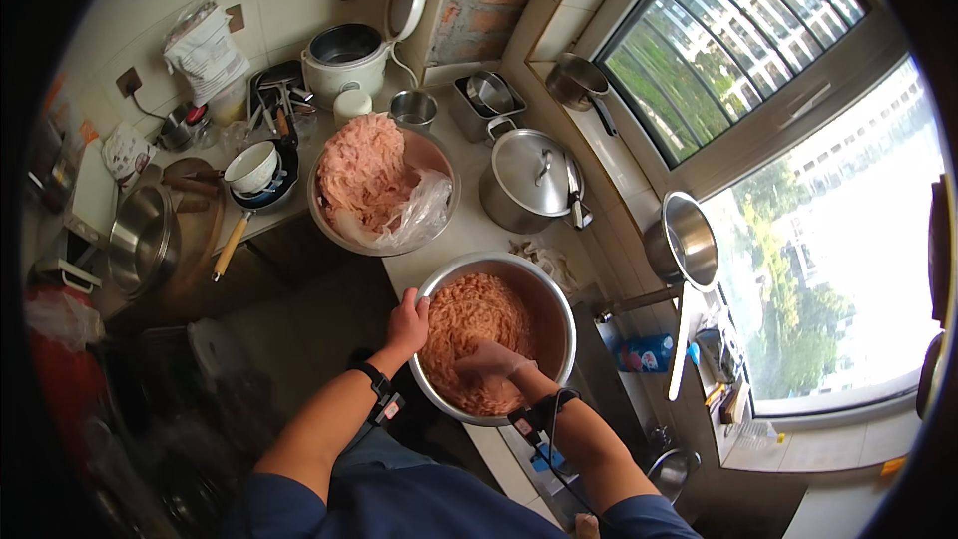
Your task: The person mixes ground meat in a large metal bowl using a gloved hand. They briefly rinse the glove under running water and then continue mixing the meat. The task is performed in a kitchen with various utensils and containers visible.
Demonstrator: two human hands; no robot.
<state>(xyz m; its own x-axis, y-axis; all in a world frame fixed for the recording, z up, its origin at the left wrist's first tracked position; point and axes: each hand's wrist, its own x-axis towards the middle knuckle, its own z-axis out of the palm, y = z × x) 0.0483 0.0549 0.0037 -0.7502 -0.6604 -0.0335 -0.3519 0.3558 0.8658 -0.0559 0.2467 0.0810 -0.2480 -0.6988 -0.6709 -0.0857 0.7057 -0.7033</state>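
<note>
A large steel bowl point(566, 292) of wet, reddish minced meat point(475, 303) stands before me at the counter's edge. My left hand point(409, 323) grips its left rim, thumb on top. Covered by a thin clear plastic glove, my right hand point(490, 361) presses into the meat; its fingertips are sunk in and hidden. Beyond this bowl sits a second steel bowl point(454, 198) with a heap of paler pink minced meat point(363, 165). A crumpled clear plastic bag point(419, 213) lies over the front right of that heap.
A lidded steel pot point(524, 176) stands back right, a knife on its lid. Behind are an open rice cooker point(344, 64) and a small steel pot point(413, 108). A wooden-handled pan point(233, 243) juts over the left counter. At right, a saucepan point(681, 243) rests by the window.
</note>
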